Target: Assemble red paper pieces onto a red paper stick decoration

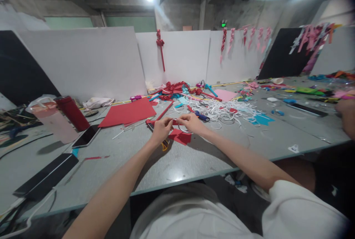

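My left hand (163, 129) and my right hand (192, 122) are close together above the table, thumbs and fingertips pinched toward each other. Between them is something small and thin, partly hidden by the fingers; a pale strip curls below my right fingers. Small red paper pieces (181, 136) lie on the table just under my hands. Scissors with orange handles (165, 145) lie partly behind my left hand. A dark blue tool (202, 116) rests just beyond my right hand.
Red sheets (129, 112), a phone (86, 136), a red flask (72, 113) and a pink-topped bottle (54, 120) stand or lie at the left. White paper strips (230, 111) pile up right of centre. Another person's hand (346, 115) is at the far right. White panels rise behind.
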Tool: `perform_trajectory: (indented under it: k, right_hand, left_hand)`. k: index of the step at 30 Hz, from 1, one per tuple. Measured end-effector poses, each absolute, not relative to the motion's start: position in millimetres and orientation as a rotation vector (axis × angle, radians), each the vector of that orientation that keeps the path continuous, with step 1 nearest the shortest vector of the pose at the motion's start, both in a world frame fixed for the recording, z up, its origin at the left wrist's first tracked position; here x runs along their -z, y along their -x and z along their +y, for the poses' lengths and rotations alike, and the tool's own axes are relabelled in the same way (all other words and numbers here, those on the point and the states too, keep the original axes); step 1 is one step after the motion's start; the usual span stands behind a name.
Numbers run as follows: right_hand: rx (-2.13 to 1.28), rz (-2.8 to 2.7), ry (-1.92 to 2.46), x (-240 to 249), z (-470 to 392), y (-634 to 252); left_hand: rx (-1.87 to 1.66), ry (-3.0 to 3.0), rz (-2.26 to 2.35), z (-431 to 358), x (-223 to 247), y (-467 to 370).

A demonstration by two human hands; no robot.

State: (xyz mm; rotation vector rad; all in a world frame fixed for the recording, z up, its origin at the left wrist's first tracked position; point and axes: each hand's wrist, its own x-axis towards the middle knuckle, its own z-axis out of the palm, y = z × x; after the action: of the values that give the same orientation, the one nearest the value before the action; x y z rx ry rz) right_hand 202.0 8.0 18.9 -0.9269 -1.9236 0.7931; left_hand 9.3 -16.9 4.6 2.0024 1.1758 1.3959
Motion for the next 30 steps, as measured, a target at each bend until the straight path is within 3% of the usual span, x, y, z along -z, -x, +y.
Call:
perform_trajectory:
  k: [30]
  right_hand:
    - [-0.357, -2.062, 0.846, -19.8, 3.2, -204.8]
  left_hand:
    - [-1.399, -2.352, 1.175, -18.1, -5.0, -5.8]
